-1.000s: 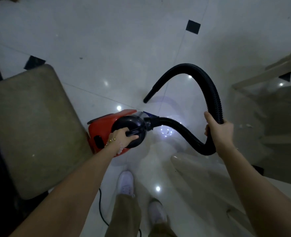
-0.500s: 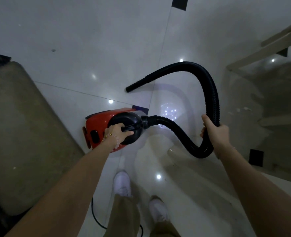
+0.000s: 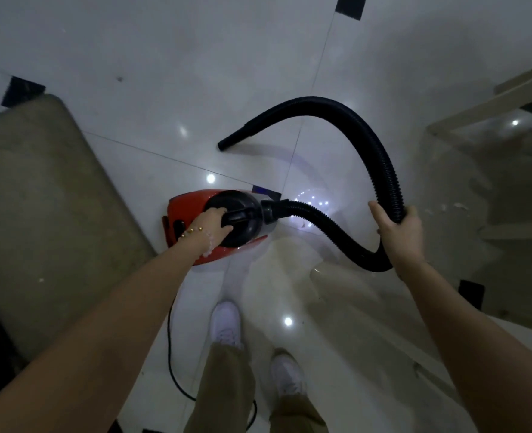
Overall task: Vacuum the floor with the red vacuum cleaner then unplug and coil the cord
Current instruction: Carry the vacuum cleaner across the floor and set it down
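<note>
The red vacuum cleaner (image 3: 185, 214) hangs just above the glossy white tile floor (image 3: 171, 51), carried by its black top handle. My left hand (image 3: 210, 226) is shut on that handle. A black ribbed hose (image 3: 380, 160) leaves the front of the vacuum, dips, then arches up and over to the left. Its nozzle end (image 3: 225, 143) points down at the floor ahead of the vacuum. My right hand (image 3: 397, 228) grips the hose at the right of the arch. The black power cord (image 3: 171, 348) trails back along the floor beside my left foot.
A tan upholstered seat (image 3: 39, 214) stands close on the left. A pale wooden frame with a glass top (image 3: 493, 98) fills the right side. Black diamond inset tiles (image 3: 349, 6) dot the floor. My two white shoes (image 3: 227, 320) stand at the bottom centre.
The nozzle end of the hose has swung to the left across the floor. Both hands keep their grips, and the view has shifted slightly with my step.
</note>
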The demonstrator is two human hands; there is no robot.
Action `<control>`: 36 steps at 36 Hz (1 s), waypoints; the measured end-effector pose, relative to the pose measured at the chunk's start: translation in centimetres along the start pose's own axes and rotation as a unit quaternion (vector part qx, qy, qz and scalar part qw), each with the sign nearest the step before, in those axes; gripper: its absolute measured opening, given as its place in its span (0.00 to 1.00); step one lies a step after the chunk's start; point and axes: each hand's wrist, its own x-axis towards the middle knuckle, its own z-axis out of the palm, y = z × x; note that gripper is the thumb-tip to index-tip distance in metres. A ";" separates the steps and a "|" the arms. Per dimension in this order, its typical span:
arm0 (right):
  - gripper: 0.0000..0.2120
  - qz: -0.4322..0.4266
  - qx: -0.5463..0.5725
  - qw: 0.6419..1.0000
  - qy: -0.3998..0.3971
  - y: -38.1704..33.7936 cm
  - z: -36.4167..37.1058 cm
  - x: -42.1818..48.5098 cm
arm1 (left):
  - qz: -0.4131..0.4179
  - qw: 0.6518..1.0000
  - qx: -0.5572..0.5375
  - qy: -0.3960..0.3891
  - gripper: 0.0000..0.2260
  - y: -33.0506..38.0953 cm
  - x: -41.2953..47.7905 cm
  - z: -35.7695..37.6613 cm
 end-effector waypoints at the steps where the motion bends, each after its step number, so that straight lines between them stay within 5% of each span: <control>1: 0.18 -0.004 -0.009 1.000 -0.003 -0.3 0.0 -0.1 | 0.003 1.000 0.002 -0.003 0.25 0.0 -0.4 0.0; 8: 0.18 -0.048 -0.053 0.997 -0.014 -3.4 -0.4 -1.6 | 0.018 0.999 0.017 0.025 0.23 0.4 -4.0 -0.3; 17: 0.37 -0.111 -0.098 0.989 -0.013 -6.8 -1.9 -5.8 | 0.028 0.990 -0.025 0.139 0.17 -0.4 -12.9 -2.4; 22: 0.29 -0.168 -0.114 0.973 -0.111 -8.2 -3.5 -12.1 | -0.016 0.962 -0.119 0.247 0.13 -0.6 -22.5 -3.1; 31: 0.14 -0.291 -0.247 0.870 -0.313 -6.6 -5.7 -25.7 | -0.136 0.893 -0.179 0.390 0.11 -3.2 -46.0 3.0; 36: 0.13 -0.343 -0.316 0.793 -0.392 -2.5 -5.6 -31.9 | -0.219 0.857 -0.238 0.402 0.11 -5.0 -56.2 12.0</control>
